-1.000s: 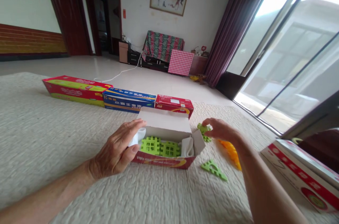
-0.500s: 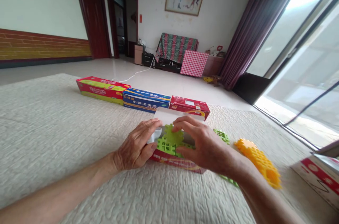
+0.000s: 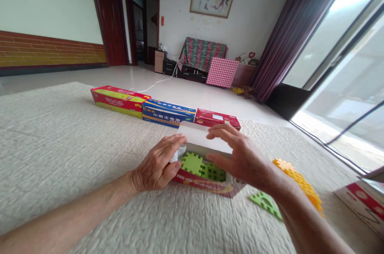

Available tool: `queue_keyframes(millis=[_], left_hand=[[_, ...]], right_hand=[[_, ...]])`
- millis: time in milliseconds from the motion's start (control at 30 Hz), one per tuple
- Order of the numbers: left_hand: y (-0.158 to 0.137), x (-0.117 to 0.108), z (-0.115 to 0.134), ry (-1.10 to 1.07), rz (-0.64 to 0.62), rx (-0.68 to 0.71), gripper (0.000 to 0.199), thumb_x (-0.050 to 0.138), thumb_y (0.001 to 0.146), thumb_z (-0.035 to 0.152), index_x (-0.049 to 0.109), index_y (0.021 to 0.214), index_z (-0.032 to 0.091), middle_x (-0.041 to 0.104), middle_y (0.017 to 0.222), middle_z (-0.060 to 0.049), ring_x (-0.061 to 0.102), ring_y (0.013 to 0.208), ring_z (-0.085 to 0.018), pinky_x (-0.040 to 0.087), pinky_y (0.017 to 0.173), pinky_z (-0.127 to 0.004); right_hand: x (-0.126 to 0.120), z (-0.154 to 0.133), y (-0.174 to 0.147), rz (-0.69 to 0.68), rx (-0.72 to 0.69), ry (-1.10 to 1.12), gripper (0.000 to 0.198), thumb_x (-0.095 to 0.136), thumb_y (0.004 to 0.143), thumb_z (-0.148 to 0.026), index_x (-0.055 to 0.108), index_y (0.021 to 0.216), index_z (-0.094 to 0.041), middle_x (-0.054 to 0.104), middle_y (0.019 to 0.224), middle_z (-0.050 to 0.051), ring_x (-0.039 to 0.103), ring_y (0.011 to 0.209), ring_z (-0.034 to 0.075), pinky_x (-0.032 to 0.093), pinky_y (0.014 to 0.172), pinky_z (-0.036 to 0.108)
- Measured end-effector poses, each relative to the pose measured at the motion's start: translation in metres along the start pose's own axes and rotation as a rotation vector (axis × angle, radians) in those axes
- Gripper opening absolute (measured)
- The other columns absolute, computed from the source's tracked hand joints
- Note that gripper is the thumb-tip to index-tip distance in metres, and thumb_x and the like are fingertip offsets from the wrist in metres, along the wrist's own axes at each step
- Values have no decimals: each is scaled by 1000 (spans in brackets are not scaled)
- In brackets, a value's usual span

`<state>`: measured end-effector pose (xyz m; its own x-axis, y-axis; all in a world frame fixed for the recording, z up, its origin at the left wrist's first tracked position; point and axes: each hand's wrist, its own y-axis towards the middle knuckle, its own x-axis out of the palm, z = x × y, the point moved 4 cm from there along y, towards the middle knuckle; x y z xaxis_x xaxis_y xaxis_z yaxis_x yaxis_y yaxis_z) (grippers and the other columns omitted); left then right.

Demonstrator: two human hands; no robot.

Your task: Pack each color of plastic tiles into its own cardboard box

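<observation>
An open red cardboard box [image 3: 204, 185] sits on the quilted cover, its white lid flap [image 3: 195, 133] raised at the back. Inside lie a light green notched plastic tile [image 3: 192, 163] and, to its right, a darker green lattice tile [image 3: 214, 171]. My left hand [image 3: 157, 162] grips the box's left end, thumb at the front edge and fingers along the white end flap. Over the right end hovers my right hand [image 3: 243, 154], thumb and fingers apart with nothing between them. A green tile with a curved cutout [image 3: 265, 203] lies right of the box, partly behind my right forearm.
Behind the box stand a red-and-yellow box [image 3: 120, 101], a blue box [image 3: 168, 114] and a dark red box [image 3: 217, 118] in a row. Yellow lattice pieces [image 3: 303, 184] lie to the right, near a red-and-white box [image 3: 360, 206].
My right hand has let go of the light green tile, which was tilted and now lies flat in the box. That hand has lifted and moved right. My left hand stays on the box.
</observation>
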<state>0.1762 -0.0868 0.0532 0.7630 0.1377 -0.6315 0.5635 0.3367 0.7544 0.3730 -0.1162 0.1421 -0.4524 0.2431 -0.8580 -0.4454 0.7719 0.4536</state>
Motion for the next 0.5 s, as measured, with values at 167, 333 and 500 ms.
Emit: queue_keyframes(millis=[167,333,500], left_hand=[[0,1,0,-8,-15,-4,55,38,88,20,32,141,11,47,137,-16,38,132,-28,34,109,-49],[0,2,-1,-6,-17,5,55,37,88,20,31,142,11,46,138,-15,38,132,-28,34,109,-48],[0,1,-1,7,-26,1,55,36,88,20,31,142,11,46,139,-15,38,132,-28,34,110,-48]], right_hand=[[-37,70,-16,43,234,-209,24,60,77,-25,63,101,-23,64,106,6,61,94,22,47,87,40],[-32,138,-47,-291,564,-302,39,64,71,-24,62,110,-18,64,110,11,60,100,26,47,86,38],[-15,156,-59,-450,622,-307,43,61,65,-13,63,108,-17,63,115,11,60,102,25,46,87,36]])
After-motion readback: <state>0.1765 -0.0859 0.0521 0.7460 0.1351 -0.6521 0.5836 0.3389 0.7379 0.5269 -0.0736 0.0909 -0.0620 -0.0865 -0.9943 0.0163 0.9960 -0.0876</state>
